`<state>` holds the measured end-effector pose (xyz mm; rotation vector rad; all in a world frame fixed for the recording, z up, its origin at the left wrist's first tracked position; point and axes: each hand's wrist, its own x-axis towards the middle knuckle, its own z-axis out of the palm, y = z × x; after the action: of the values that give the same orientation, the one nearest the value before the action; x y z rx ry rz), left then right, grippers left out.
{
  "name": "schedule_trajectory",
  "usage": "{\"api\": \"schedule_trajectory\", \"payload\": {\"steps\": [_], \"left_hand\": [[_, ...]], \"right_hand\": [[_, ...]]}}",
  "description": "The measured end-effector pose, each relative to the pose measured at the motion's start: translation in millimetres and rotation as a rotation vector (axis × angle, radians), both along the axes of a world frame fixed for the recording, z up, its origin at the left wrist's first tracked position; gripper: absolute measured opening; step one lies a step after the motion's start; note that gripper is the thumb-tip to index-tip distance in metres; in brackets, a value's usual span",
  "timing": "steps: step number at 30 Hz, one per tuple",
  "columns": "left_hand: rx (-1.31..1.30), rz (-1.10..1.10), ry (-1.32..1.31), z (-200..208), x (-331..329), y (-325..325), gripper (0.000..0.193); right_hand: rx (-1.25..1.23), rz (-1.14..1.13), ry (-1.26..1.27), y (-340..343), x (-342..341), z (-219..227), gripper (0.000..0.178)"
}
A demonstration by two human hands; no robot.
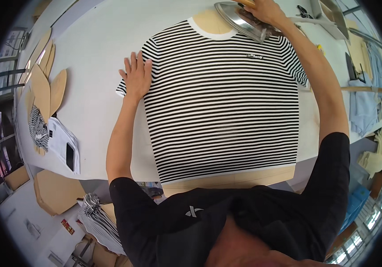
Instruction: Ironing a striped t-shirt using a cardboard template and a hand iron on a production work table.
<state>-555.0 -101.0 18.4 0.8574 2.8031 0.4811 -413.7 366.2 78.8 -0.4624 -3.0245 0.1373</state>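
A black-and-white striped T-shirt (226,107) with a white neckband lies spread out, its neck pointing away from me. Inside it is a tan board (231,179) that shows at the neck opening and below the hem. My left hand (136,76) rests with spread fingers on the left sleeve, by the shoulder. At the far right shoulder, my right hand (267,12) grips the handle of a steam iron (234,17). The iron's shiny metal edge sits beside the neckband and over the shoulder. Part of the iron is cut off by the top of the picture.
The white table (100,58) carries tan shaped boards (40,91) on the left, near a phone (70,155) on white papers. A grey tray (329,20) stands far right. Light blue garments (363,107) lie to the right. More striped garments (97,222) are at lower left.
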Motion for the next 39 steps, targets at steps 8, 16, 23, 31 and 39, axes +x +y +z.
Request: {"api": "schedule_trajectory", "payload": {"steps": [8,16,23,31,39], "left_hand": [[-0.066,0.022,0.110,-9.9,-0.9,-50.4,0.062],[-0.097,0.037,0.156,-19.9,-16.0,-62.7,0.055],[-0.009,-0.063,0.090,-13.4,-28.9,-85.7,0.057],[0.604,-0.233,0.150,14.2,51.8,35.4,0.032],[0.412,-0.531,0.441,-34.8,165.7,239.3,0.065]], "right_hand": [[0.004,0.115,-0.034,-139.9,-127.6,-8.8,0.034],[0.029,0.191,-0.062,-215.3,-92.3,32.5,0.030],[-0.121,0.328,-0.100,-256.0,6.1,56.7,0.025],[-0.053,0.048,-0.067,-152.4,12.0,63.0,0.033],[0.043,-0.228,-0.070,-26.9,12.6,14.4,0.036]]}}
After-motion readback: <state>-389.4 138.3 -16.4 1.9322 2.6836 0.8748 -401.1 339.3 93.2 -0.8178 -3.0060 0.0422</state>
